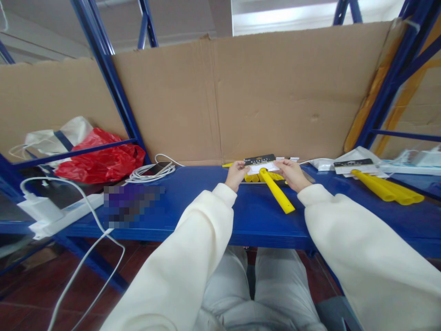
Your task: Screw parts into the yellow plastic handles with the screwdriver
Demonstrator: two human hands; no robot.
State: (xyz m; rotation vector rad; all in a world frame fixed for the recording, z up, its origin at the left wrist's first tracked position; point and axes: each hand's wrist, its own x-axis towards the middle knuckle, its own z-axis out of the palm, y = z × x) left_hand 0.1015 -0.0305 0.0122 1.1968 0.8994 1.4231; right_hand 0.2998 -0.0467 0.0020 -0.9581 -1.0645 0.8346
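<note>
Between my two hands is a black-and-white header card (260, 161) with a small hang hole. My left hand (236, 174) pinches its left end, and my right hand (292, 174) grips the right end. From the middle of the card a yellow tube (278, 193) slants toward me and to the right, over the blue table. More yellow pieces (253, 178) lie just behind it, partly hidden by the card and the tube. To the right rests a similar black-and-white card (354, 166) with several yellow tubes (387, 186) beside it.
A blue metal table (203, 211) runs across, backed by a cardboard panel (275, 92). At left are a red plastic bag (99, 156), a coiled white cable (151, 173) and a white power strip (69, 216) with a charger. Blue rack posts (110, 82) stand at both sides.
</note>
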